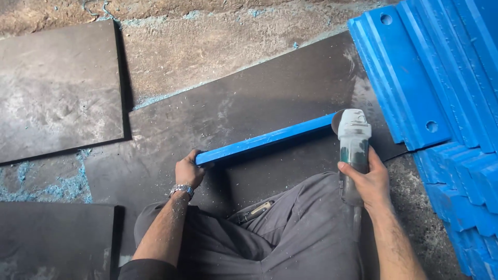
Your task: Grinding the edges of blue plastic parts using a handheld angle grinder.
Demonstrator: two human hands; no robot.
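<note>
I see the blue bar (267,139) lying across the dark mat (259,98), its far end at the grinder (354,150) disc. If my left hand (189,171) loosens, the bar could kick sideways. Left fingers wrap the bar's near end; right hand (369,181) is curled around the grinder body, probably firmly.

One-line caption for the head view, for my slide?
Left hand steadies a blue bar while right hand holds an angle grinder at its end.

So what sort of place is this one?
Likely a workshop floor: the right hand holds an angle grinder to a blue plastic bar, with stacked blue plastic pieces and blue shavings nearby.
</note>
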